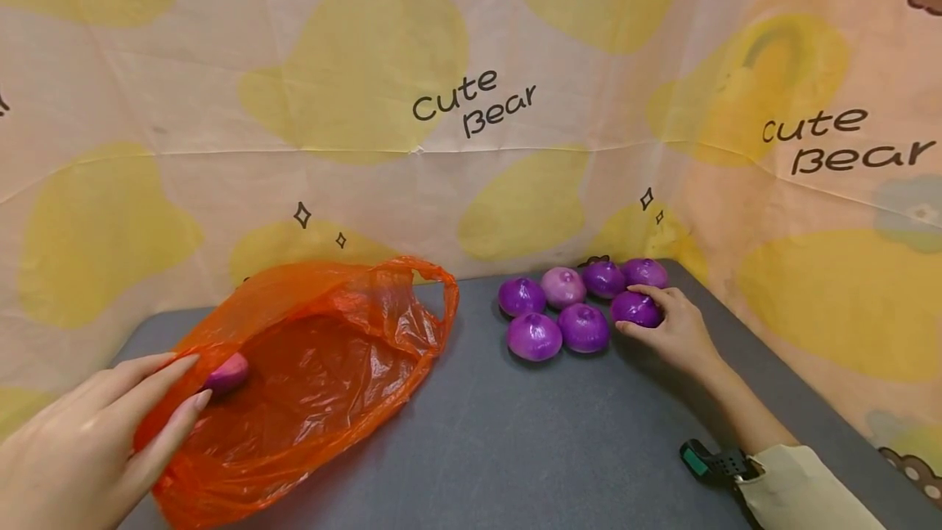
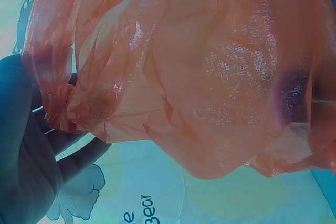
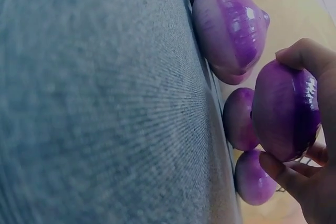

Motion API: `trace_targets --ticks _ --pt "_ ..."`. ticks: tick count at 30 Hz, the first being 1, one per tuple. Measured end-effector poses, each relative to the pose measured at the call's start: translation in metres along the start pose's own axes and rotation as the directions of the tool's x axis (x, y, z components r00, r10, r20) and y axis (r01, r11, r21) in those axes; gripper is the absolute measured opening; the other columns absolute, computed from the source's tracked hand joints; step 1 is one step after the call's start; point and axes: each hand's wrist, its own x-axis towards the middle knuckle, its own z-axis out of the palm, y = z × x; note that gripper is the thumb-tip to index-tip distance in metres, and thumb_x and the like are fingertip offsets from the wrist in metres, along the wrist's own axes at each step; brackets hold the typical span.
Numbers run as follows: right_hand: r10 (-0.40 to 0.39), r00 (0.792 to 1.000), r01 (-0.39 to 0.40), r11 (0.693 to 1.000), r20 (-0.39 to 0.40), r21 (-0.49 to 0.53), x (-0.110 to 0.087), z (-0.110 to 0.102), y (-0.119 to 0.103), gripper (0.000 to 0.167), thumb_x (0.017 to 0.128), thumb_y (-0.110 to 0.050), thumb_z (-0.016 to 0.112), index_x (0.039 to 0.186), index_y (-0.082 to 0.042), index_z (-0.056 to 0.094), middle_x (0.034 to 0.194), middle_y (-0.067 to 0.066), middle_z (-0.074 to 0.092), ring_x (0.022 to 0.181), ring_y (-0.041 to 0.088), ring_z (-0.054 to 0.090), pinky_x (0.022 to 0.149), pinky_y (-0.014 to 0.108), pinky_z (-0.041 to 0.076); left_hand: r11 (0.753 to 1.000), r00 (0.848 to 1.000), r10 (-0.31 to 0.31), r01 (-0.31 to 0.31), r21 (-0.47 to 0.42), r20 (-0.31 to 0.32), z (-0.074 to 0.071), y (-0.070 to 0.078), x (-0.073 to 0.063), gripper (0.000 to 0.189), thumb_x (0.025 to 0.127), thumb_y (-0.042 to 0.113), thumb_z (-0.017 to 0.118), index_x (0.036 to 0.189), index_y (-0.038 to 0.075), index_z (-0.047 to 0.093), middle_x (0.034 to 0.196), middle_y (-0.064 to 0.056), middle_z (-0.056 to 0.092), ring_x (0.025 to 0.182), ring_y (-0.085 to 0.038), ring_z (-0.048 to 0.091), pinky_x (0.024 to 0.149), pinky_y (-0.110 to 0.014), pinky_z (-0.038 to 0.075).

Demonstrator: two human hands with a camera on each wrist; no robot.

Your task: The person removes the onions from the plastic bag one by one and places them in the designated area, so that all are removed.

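Note:
My left hand (image 1: 96, 440) pinches the rim of an orange plastic bag (image 1: 287, 289), whose mouth spreads toward me. Inside that bag, close to my left fingertips, is a purple onion (image 1: 230, 372), seen dimly through the film in the left wrist view. My right hand (image 1: 680, 330) holds another glossy purple onion (image 1: 631, 310) between thumb and fingers, at the right of a cluster. Several onions lie beside it, among them a paler one (image 1: 563, 287) and a front one (image 1: 534, 337). Whether the held onion is off the table is hard to tell.
A grey table (image 1: 471, 448) carries everything. Behind and to the right hangs a cloth backdrop (image 1: 353, 80) with yellow patches and "Cute Bear" lettering. A dark strap with a green piece (image 1: 695, 460) is around my right wrist.

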Motion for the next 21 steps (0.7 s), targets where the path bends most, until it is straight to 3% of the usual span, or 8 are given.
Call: trace_targets --ticks 2,5,9,15,20,21 --pt "-0.006 1.0 0.006 1.0 0.001 -0.001 0.0001 0.0013 0.001 0.062 0.081 -0.038 0.082 0.134 -0.012 0.062 0.115 0.025 0.059 0.102 0.041 0.06 0.082 0.054 0.053 1.0 1.0 -0.001 0.001 -0.005 -0.002 0.0001 0.001 -0.0002 0.084 0.098 0.073 0.03 0.109 0.004 0.076 0.099 -0.013 0.072 0.081 -0.033 0.066 0.085 0.002 0.035" --pt "-0.005 1.0 0.005 1.0 0.008 -0.007 -0.0003 0.0028 0.0032 0.063 0.081 -0.037 0.082 0.134 -0.012 0.062 0.115 0.025 0.058 0.102 0.041 0.06 0.082 0.052 0.052 1.0 1.0 0.003 -0.003 -0.003 -0.004 0.0003 0.0019 -0.0002 0.084 0.099 0.072 0.03 0.109 0.003 0.076 0.099 -0.013 0.072 0.081 -0.033 0.066 0.084 0.001 0.035" --pt "0.001 1.0 -0.001 1.0 0.027 -0.006 -0.0011 0.0047 0.0053 0.063 0.081 -0.037 0.082 0.135 -0.012 0.061 0.115 0.024 0.059 0.103 0.04 0.06 0.083 0.051 0.05 1.0 1.0 0.006 -0.006 0.003 0.003 0.0 0.0009 0.0003 0.085 0.098 0.074 0.028 0.109 0.005 0.076 0.098 -0.011 0.072 0.079 -0.031 0.067 0.071 -0.013 0.039" --pt "0.001 0.998 -0.001 1.0 0.064 -0.002 -0.0013 0.0084 0.007 0.064 0.082 -0.038 0.081 0.136 -0.011 0.06 0.119 0.025 0.058 0.105 0.041 0.06 0.088 0.057 0.051 1.0 1.0 0.01 -0.01 0.012 -0.008 -0.0007 0.0035 0.0012 0.084 0.099 0.073 0.03 0.107 0.004 0.076 0.097 -0.011 0.072 0.077 -0.031 0.066 0.07 -0.015 0.041" --pt "0.001 0.998 -0.001 1.0 0.066 0.002 -0.0018 0.0098 0.0088 0.065 0.081 -0.036 0.082 0.136 -0.01 0.06 0.119 0.026 0.058 0.106 0.042 0.06 0.09 0.06 0.051 1.0 1.0 0.013 -0.013 0.008 -0.017 -0.0022 0.0073 0.0026 0.081 0.1 0.071 0.032 0.106 0.003 0.076 0.098 -0.011 0.072 0.078 -0.03 0.065 0.075 -0.011 0.038" --pt "0.0 0.998 -0.001 1.0 0.067 0.003 -0.0019 0.0101 0.0091 0.065 0.081 -0.036 0.082 0.136 -0.009 0.06 0.119 0.026 0.058 0.107 0.042 0.06 0.091 0.06 0.051 1.0 1.0 0.012 -0.012 0.005 -0.017 -0.0023 0.0076 0.0026 0.081 0.1 0.07 0.032 0.106 0.003 0.076 0.098 -0.011 0.072 0.079 -0.031 0.065 0.079 -0.006 0.036"
